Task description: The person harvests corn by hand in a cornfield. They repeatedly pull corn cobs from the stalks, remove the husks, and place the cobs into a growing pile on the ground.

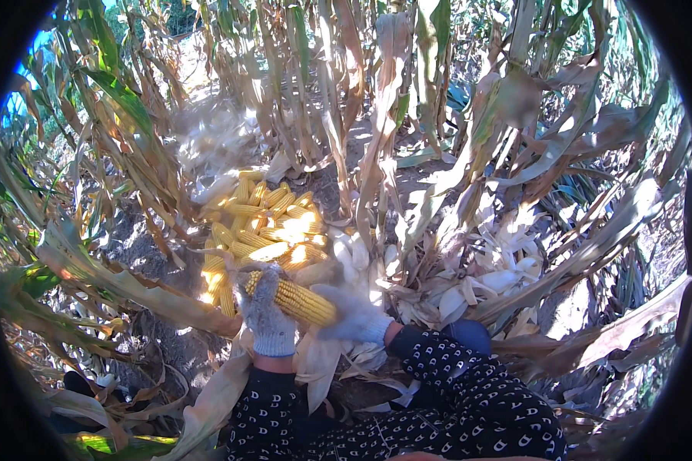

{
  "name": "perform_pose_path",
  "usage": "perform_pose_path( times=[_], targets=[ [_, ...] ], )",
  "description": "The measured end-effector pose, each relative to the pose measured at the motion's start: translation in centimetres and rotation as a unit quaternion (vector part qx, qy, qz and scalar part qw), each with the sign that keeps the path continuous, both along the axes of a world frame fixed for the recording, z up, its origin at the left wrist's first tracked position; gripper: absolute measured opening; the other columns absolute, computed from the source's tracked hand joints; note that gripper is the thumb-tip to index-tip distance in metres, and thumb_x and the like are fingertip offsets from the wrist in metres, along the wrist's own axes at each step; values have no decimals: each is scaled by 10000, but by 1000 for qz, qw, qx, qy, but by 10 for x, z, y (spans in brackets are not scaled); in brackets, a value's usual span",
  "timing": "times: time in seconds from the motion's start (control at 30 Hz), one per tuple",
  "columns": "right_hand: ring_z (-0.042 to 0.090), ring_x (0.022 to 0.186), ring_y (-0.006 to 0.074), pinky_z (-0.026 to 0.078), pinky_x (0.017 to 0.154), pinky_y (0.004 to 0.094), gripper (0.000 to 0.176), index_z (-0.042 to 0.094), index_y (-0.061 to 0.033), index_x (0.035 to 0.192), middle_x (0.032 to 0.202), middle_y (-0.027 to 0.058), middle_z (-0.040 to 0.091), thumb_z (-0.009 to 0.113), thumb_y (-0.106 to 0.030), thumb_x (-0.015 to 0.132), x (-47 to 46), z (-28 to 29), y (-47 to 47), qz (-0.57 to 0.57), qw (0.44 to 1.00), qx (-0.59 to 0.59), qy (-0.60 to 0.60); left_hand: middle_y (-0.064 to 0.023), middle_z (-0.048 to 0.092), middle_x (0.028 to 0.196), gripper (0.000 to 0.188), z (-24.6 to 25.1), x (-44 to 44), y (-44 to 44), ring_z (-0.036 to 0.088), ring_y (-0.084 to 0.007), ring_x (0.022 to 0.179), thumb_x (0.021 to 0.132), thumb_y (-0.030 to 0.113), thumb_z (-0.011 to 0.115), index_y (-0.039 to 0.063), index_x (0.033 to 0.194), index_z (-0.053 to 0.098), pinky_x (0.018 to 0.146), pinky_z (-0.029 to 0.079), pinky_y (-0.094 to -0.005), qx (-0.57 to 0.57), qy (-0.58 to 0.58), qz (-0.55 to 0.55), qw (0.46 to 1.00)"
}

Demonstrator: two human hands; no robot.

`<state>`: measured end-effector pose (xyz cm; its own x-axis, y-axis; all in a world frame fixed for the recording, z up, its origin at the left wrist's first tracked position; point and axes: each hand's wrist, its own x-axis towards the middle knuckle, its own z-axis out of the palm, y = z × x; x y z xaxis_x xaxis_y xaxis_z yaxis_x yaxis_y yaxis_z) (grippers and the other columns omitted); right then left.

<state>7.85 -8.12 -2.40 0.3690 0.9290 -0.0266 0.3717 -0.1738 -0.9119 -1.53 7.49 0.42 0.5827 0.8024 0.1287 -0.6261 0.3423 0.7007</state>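
A husked yellow ear of corn point(304, 302) slants down to the right, with its left end in the grip of my left hand point(270, 320). My right hand point(349, 314), blurred, is at the ear's lower right end; its fingers are partly hidden, so I cannot tell whether they close on anything. Both hands wear pale knit gloves. Below the ear hang dry husk leaves point(318, 366), whose attachment is hidden. Just beyond my hands lies a heap of bare yellow corn ears point(251, 230), partly in bright sun.
Standing dry corn stalks point(375, 115) rise ahead. A long dry leaf point(132, 294) crosses at the left. Loose pale husks point(484, 282) lie to the right, and more husks point(219, 135) lie beyond the heap. A patterned dark trouser leg point(473, 397) is bent below my right hand.
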Motion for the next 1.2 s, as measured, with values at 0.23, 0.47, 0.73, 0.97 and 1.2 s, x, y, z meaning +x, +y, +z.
perform_pose_path(
  times=[0.23,0.47,0.73,0.97,1.2],
  targets=[
    [587,1189,176,475,1030,302,791,398,-72,1472,1303,106,612,834,-245,834,-12,-48,7,24,985,-32,169,-23,642,990,310,-4,-8,19,630,-175,885,865,148,742,157,1141,602,810,544,-367,-2,-28,-31,999],
    [615,1129,161,500,989,315,672,469,-72,1375,1226,90,650,829,-250,836,-24,-9,1,-9,989,-80,127,-26,643,969,311,4,-8,15,635,-191,864,856,147,766,153,1120,602,801,542,-373,-11,-69,-56,996],
    [640,1125,217,509,996,339,585,537,-60,1322,1209,102,666,810,-257,843,-27,-46,13,17,997,-52,56,-65,629,937,279,3,-4,-5,637,-209,850,864,21,729,65,1096,582,756,576,-348,39,-43,-5,998],
    [656,1095,210,530,969,339,512,552,-84,1313,1215,91,668,712,-349,905,2,-215,-3,-3,997,-30,67,-93,585,1220,428,-69,10,-62,590,-210,1174,892,129,690,57,1281,529,972,536,-347,183,148,-143,961],
    [700,940,301,548,841,417,316,640,-114,1166,992,132,717,649,-294,906,-22,-11,11,107,955,-157,-227,-65,646,994,241,1,-11,8,641,-209,870,934,241,673,108,1121,599,808,566,-432,20,58,-67,996]
  ],
)
